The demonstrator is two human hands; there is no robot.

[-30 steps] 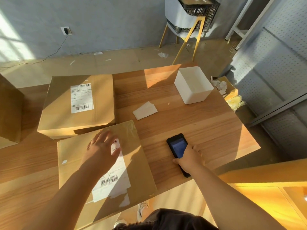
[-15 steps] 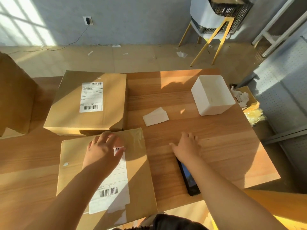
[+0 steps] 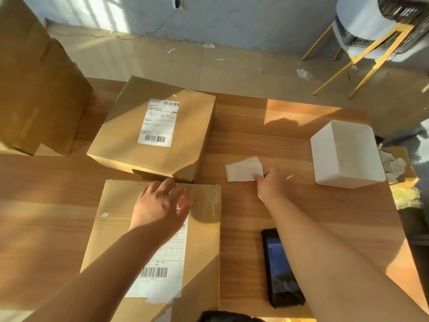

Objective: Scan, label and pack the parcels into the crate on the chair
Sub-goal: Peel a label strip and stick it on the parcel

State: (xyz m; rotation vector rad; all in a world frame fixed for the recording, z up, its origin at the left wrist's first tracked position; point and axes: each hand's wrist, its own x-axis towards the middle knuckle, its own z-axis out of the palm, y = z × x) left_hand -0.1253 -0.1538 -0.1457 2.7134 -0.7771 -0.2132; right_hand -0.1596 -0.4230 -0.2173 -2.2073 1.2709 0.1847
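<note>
right hand point(image 3: 272, 185) has reached labels point(image 3: 242, 169), touching their edge.

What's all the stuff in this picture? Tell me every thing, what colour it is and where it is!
near parcel: 1, brown, front of table, white label on top
far parcel: 1, brown, just behind it, also labelled
big box: 1, brown, far left
paper slips: small stack, white, middle of table
tub: 1, white, right side of table
scanner: 1, black, front right of table
table: 1, wooden brown, under all of these
chair: 1, white with yellow legs, top right
crate: 1, black, on the chair
left hand: 1, rests on the near parcel
right hand: 1, pinches the corner of the paper slips
</note>
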